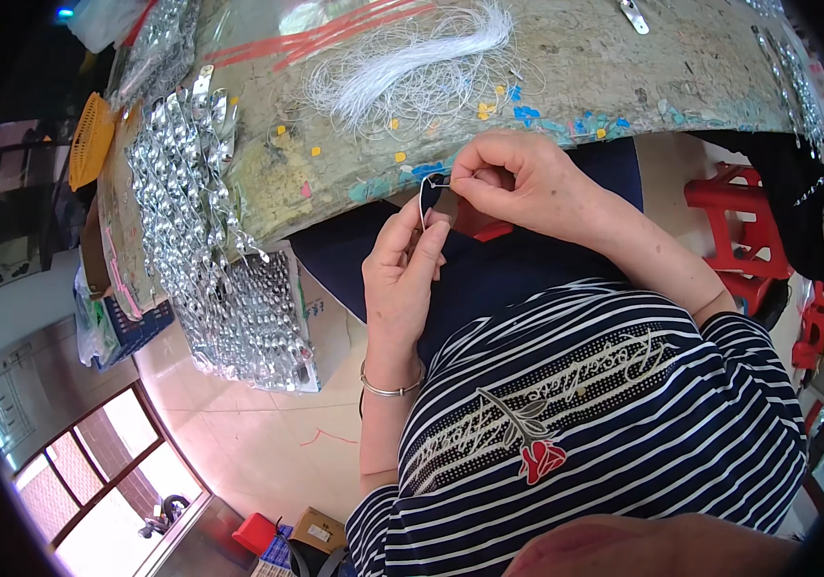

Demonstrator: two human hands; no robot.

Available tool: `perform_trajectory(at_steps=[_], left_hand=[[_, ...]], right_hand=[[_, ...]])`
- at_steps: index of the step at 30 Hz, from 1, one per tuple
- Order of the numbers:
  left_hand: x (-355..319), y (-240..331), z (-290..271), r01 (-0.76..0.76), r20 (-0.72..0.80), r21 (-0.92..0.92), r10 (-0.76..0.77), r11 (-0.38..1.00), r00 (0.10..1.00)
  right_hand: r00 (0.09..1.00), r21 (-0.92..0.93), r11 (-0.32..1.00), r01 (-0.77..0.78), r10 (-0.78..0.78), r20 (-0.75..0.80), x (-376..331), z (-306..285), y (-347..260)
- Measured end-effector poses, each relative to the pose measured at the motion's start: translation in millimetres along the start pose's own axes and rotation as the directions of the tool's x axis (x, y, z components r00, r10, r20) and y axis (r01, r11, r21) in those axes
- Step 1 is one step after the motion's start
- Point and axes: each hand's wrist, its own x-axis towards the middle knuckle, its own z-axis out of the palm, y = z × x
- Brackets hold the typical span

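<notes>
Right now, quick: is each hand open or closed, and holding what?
Left hand: closed, pinching a thin white string.
Right hand: closed in a pinch, apparently on the same string; whether it's the end can't be told.

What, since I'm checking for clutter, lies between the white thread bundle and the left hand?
Head view: loose threads, small yellow pieces and a blue patch on the worn tabletop, then the held white strand.
</notes>
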Motion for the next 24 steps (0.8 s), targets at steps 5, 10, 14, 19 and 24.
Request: perform_trajectory(at_steps=[5,10,14,19,24], left_hand=[[-1.7,-2.4,1.5,-0.010,0.036,0.063,0.008,0.998,0.999],[-2.8,-4.8,2.1,-0.032,0.052,0.091,0.028,0.995,0.998],[-3.2,-4.9,3.3,-0.044,0.056,0.096,0.038,0.994,0.998],[-3.6,-6.8,2.3,-0.110,0.072,0.171,0.099,0.979,0.992],[-3.0,-8.7,2.4,-0.216,0.099,0.215,0.199,0.952,0.975]], right_hand=[[0.998,-0.068,0.996,0.063,-0.064,-0.012,-0.6,1.6,1.1],[0.995,-0.121,0.988,0.098,-0.101,-0.021,-2.8,4.1,3.3],[0.997,-0.088,0.993,0.073,-0.075,-0.017,-4.5,6.1,3.6],[0.996,-0.028,0.996,0.085,-0.086,-0.012,-6.4,7.6,4.8],[0.999,-0.029,1.000,-0.005,0.006,0.032,-6.7,0.6,-4.0]])
